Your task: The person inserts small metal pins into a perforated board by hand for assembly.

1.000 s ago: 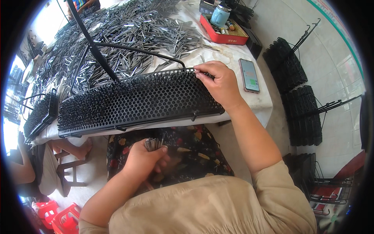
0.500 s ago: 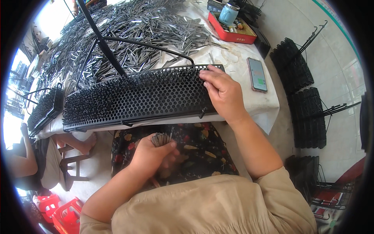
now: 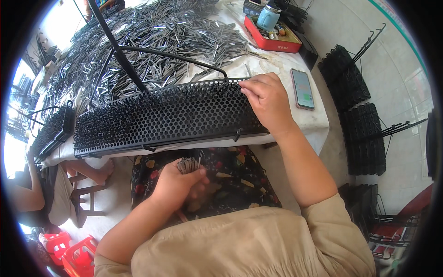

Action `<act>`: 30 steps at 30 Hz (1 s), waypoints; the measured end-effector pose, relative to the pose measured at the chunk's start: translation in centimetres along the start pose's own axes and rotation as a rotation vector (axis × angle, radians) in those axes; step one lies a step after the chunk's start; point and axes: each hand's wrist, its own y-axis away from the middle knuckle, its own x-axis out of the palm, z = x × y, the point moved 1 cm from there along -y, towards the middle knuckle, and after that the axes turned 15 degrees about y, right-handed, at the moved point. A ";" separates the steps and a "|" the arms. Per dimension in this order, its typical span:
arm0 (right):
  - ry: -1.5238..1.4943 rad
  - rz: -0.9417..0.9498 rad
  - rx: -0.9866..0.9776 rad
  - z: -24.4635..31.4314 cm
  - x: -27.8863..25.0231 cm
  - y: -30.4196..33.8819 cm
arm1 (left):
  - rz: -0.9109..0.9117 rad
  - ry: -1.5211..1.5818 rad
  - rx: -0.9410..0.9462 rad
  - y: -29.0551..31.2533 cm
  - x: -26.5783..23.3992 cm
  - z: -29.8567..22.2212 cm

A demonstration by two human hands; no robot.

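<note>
My left hand (image 3: 174, 183) is closed round a bundle of thin dark strips (image 3: 187, 165), with one strip standing apart at the thumb. It hangs over a dark flowered cloth (image 3: 235, 184). Over the far right end of a long black perforated rack (image 3: 194, 117), my right hand (image 3: 270, 104) has its thumb and fingertips pinched together. Whatever they grip is too small to make out. Black pieces stand densely in the rack's holes at the left and along the far rows. Bare holes show across its middle and right.
Loose dark strips (image 3: 161, 46) heap over the white-covered table. Right of the rack lies a phone (image 3: 302, 88); behind it, a red tray (image 3: 277, 44) holds a blue mug (image 3: 269, 18). More black racks (image 3: 364, 138) stand at the right. Another person's leg (image 3: 94, 171) shows left, near red stools (image 3: 80, 256).
My right hand has drawn its fingers from a looser spread into a pinch at the rack's far right edge. The left hand keeps its bundle, almost unmoved.
</note>
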 end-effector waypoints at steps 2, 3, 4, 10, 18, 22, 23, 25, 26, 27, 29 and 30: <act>0.032 0.031 -0.038 -0.1 0.1 -0.1 | 0.008 0.018 -0.001 -0.1 0.1 0.1; 0.020 0.016 -0.060 0.0 0.3 0.0 | 0.009 0.041 -0.002 -0.1 0.0 0.1; 0.007 0.001 -0.082 0.3 0.5 0.0 | 0.004 0.043 -0.002 0.0 -0.1 0.1; -0.662 0.541 0.404 7.3 -2.1 2.9 | 0.039 0.106 0.043 0.3 0.0 -0.1; -1.077 0.502 0.771 6.0 -2.3 3.1 | 0.090 0.179 -0.027 0.6 0.3 -0.5; -0.368 -0.025 0.574 -0.3 -1.5 2.2 | 0.075 0.202 -0.037 0.1 -0.2 -0.1; -0.240 -0.080 0.523 -1.3 -1.5 2.2 | 0.069 0.247 -0.035 -0.1 -0.2 0.1; -0.237 -0.079 0.507 -2.4 -1.1 2.6 | 0.069 0.288 -0.029 -0.1 0.1 0.2; -0.238 -0.074 0.493 -2.8 -1.2 2.6 | 0.064 0.285 -0.039 -0.1 0.1 0.2; -0.229 -0.080 0.494 -2.9 -1.2 2.7 | 0.062 0.279 -0.052 -0.3 0.0 0.2; -0.150 -0.039 0.479 -2.7 -1.3 2.9 | 0.063 0.262 -0.053 -0.6 -0.2 0.4; -0.092 -0.042 0.434 -3.0 -1.2 3.2 | 0.073 0.244 -0.056 -0.8 -0.1 0.4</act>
